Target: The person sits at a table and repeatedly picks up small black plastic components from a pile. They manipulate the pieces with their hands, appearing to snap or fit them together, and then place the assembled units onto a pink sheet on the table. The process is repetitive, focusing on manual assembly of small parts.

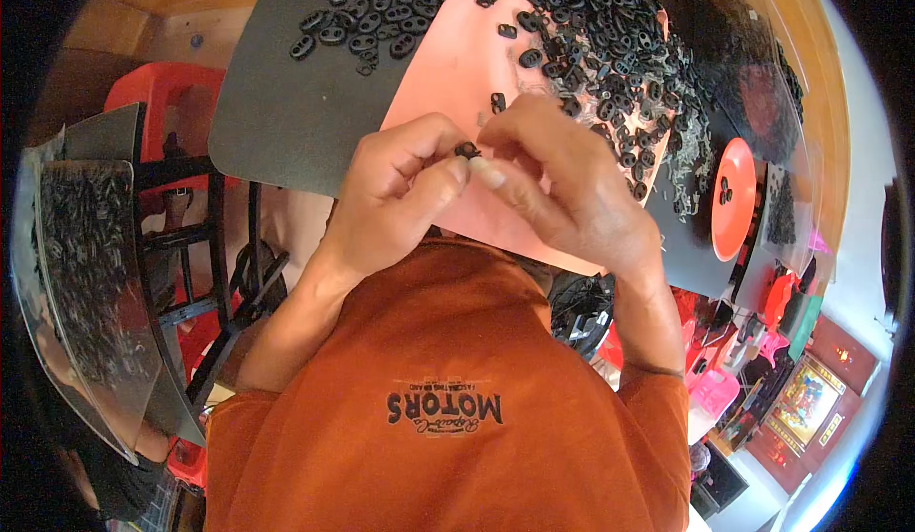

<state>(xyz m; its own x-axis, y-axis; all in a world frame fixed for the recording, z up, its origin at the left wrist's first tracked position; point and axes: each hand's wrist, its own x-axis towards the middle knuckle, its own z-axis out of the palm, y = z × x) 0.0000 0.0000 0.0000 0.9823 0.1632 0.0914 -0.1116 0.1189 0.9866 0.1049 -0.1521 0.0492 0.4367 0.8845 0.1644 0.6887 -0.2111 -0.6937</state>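
My left hand [396, 194] is closed, with thumb and forefinger pinching a small black plastic piece [467, 151]. My right hand [577, 189] meets it from the other side, its thumb and fingertips pressed together at the same piece. Most of that piece is hidden behind the fingers. Both hands are held above a pink sheet [434, 84] on the table. Just beyond my right fingers lies a loose black piece [498, 103]. Farther off spreads a big heap of black oval pieces [581, 22], most showing two holes.
Small clear bits [684, 165] are strewn right of the heap. A red plate [732, 203] with a few black pieces is at the right. On the left are a dark-topped board [286, 122], a red stool [157, 103] and a tray of black bits [95, 275].
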